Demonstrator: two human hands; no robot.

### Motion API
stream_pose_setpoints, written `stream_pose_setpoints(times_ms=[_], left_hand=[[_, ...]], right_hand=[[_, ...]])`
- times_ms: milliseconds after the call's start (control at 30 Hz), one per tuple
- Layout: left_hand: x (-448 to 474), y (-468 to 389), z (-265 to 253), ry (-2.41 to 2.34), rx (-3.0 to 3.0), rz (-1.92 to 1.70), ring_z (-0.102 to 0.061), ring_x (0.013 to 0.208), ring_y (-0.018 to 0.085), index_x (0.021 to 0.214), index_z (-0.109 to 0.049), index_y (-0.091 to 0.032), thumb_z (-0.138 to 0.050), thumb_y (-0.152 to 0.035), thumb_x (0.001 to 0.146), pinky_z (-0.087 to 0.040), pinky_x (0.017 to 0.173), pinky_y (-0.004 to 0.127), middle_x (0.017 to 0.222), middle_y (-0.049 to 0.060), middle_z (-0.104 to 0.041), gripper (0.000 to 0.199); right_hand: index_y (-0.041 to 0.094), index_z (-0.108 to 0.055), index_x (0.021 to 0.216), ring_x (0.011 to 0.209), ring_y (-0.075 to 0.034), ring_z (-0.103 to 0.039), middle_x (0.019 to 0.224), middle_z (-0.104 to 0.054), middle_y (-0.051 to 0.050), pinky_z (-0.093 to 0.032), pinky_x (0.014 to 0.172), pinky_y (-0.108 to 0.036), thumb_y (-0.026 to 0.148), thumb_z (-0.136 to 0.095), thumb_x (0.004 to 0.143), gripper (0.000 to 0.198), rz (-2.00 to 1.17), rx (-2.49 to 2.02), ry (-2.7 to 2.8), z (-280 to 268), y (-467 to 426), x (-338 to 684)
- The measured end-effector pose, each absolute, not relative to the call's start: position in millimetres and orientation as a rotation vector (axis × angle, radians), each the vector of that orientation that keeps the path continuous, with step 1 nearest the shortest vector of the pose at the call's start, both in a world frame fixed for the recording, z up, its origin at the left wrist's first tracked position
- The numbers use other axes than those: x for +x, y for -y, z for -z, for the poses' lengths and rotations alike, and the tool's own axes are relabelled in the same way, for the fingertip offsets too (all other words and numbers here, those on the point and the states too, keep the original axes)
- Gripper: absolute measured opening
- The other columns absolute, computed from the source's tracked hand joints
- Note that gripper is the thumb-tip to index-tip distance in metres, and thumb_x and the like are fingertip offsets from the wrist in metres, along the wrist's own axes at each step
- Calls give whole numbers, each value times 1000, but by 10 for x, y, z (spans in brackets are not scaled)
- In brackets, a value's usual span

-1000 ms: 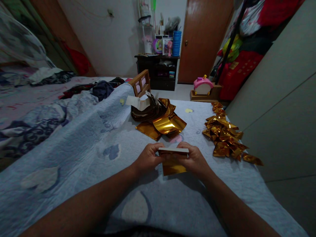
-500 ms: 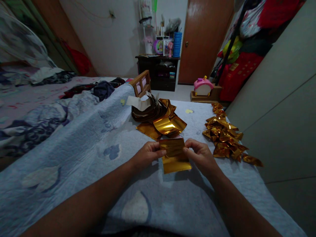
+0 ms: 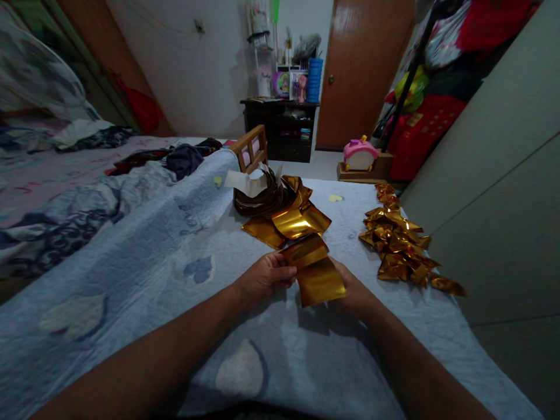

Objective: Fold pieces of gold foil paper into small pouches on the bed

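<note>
A shiny gold foil sheet (image 3: 321, 277) hangs over the bed, with a crease across its middle. My left hand (image 3: 266, 274) pinches its left edge, thumb on the front. Behind the sheet's right side is my right hand (image 3: 352, 291); the foil hides its fingers. Just beyond lies a loose pile of gold foil sheets (image 3: 301, 221), next to a bent stack of sheets (image 3: 262, 201) with pale backs. Folded gold foil pieces (image 3: 396, 245) form a heap to the right of my right hand.
A blue quilted cover (image 3: 201, 326) with heart shapes spreads under everything. Along the right stands a pale cabinet (image 3: 494, 192). Past the bed's far edge are a pink toy (image 3: 360, 154) and a dark shelf (image 3: 280, 128). Rumpled clothes (image 3: 184, 160) lie to the left.
The gold sheet has tilted and bent at its middle. My right hand has moved from the sheet's right edge to behind it, while my left hand keeps its pinch.
</note>
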State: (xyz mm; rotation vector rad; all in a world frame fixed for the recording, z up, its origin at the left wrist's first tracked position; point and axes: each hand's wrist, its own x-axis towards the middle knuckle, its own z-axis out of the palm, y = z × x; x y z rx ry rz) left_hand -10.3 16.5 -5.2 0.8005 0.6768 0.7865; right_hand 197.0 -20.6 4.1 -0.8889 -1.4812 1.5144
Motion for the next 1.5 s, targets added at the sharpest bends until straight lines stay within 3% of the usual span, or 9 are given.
stream_pose_setpoints(times_ms=[200, 267, 400, 500, 833, 1000, 1200, 1333, 1500], left_hand=[[-67, -155, 18, -698, 773, -799, -63, 68, 12, 93, -75, -11, -93, -27, 63, -47, 60, 21, 83, 5, -72, 39], [-41, -141, 27, -682, 814, -813, -64, 69, 13, 96, -75, -11, -92, -29, 63, -48, 60, 22, 86, 7, -73, 41], [20, -100, 40, -696, 970, -828, -60, 65, 14, 90, -76, -12, -90, -31, 64, -46, 59, 24, 79, 6, -71, 35], [40, -79, 33, -723, 1051, -800, -58, 62, 13, 86, -75, -13, -87, -31, 67, -45, 58, 24, 70, 4, -67, 29], [41, -55, -64, -733, 1187, -799, -54, 62, 13, 82, -71, -14, -85, -40, 71, -45, 60, 27, 71, 3, -64, 31], [-37, -73, -56, -887, 1423, -990, -57, 80, 15, 113, -64, -20, -86, -30, 70, -46, 73, 26, 94, 3, -66, 49], [-166, 6, -114, -972, 1617, -1156, -39, 54, 9, 132, -52, -22, -71, -26, 86, -32, 55, 21, 62, -9, -45, 49], [-148, 44, -90, -812, 1673, -1006, -55, 62, 11, 136, -55, -21, -69, -25, 88, -42, 61, 22, 74, -3, -61, 50], [-112, -7, -39, -849, 1681, -990, -68, 82, 18, 121, -67, -19, -67, -25, 89, -51, 78, 29, 94, 6, -74, 33]], right_hand=[[27, -43, 147, 129, -28, -52, 139, -56, -11, -44, 109, -46, 23, -77, 72, 83, -1161, -890, 1806, 9, 259, 1863], [26, -48, 142, 123, -28, -57, 134, -60, -11, -48, 105, -46, 29, -78, 76, 72, -1064, -930, 1735, 12, 254, 1817], [24, -67, 110, 94, -23, -69, 103, -72, -7, -56, 88, -39, 32, -70, 86, 25, -996, -996, 1559, -41, 236, 1771], [22, -69, 94, 78, -19, -68, 88, -71, -3, -56, 74, -32, 30, -66, 88, 10, -962, -1006, 1511, -90, 233, 1777], [22, -67, 90, 74, -19, -66, 83, -69, -3, -54, 68, -31, 26, -67, 85, 7, -952, -1033, 1500, -51, 235, 1764], [22, -67, 92, 79, -19, -65, 88, -69, -4, -53, 69, -29, 25, -65, 87, 6, -707, -1094, 1506, -66, 205, 1858], [24, -67, 93, 87, -21, -68, 98, -72, -8, -54, 75, -33, 16, -56, 91, 14, -363, -1139, 1669, -9, 187, 1973], [23, -66, 97, 95, -24, -69, 100, -72, -9, -55, 83, -36, 13, -53, 89, 19, -218, -1142, 1828, 35, 184, 1993], [23, -66, 101, 97, -25, -70, 103, -72, -10, -57, 82, -35, 15, -54, 89, 19, -182, -1104, 1899, 25, 195, 1996]])
